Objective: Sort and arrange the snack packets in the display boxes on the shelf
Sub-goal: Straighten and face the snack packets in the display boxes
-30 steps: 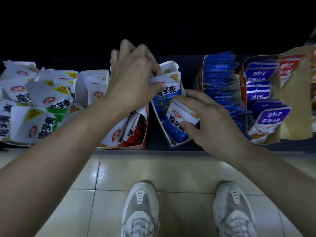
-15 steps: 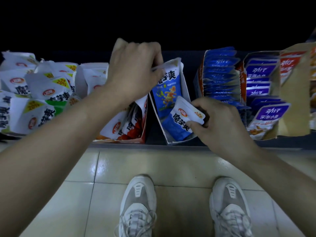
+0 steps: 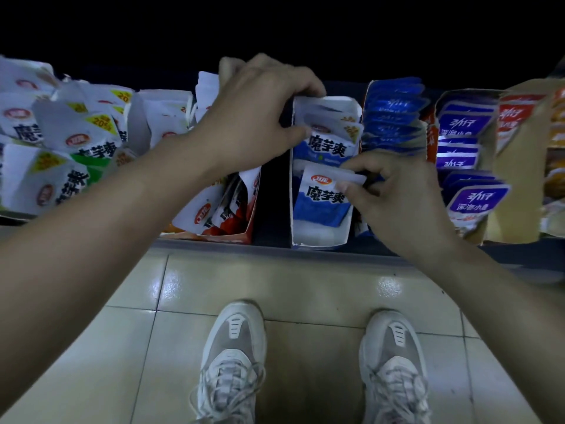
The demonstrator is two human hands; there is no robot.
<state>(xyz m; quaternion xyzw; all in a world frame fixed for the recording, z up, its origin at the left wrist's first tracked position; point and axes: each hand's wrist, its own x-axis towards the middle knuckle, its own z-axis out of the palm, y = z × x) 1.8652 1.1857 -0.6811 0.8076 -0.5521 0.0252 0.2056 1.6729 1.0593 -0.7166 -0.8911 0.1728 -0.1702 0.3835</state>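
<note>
A white display box [image 3: 318, 238] stands on the shelf in the middle and holds blue-and-white snack packets. My right hand [image 3: 400, 197] pinches the top edge of the front blue packet [image 3: 321, 200] in that box. My left hand [image 3: 260, 111] reaches over the back of the box, its thumb and fingers gripping the upright blue packets [image 3: 327, 142] behind. Left of it an orange-red box [image 3: 244, 231] holds red-and-white packets [image 3: 220, 209], partly hidden by my left forearm.
White and green packets [image 3: 61, 154] are piled loose at the left. Right of the white box stand a box of dark blue packets [image 3: 394, 117] and one of purple packets [image 3: 467, 148]. The shelf's front edge [image 3: 275, 252] runs above a tiled floor and my shoes.
The blue packets at the back now stand upright under my left hand. My right hand has turned the front packet straight and set it lower in the box. The box sits squarer.
</note>
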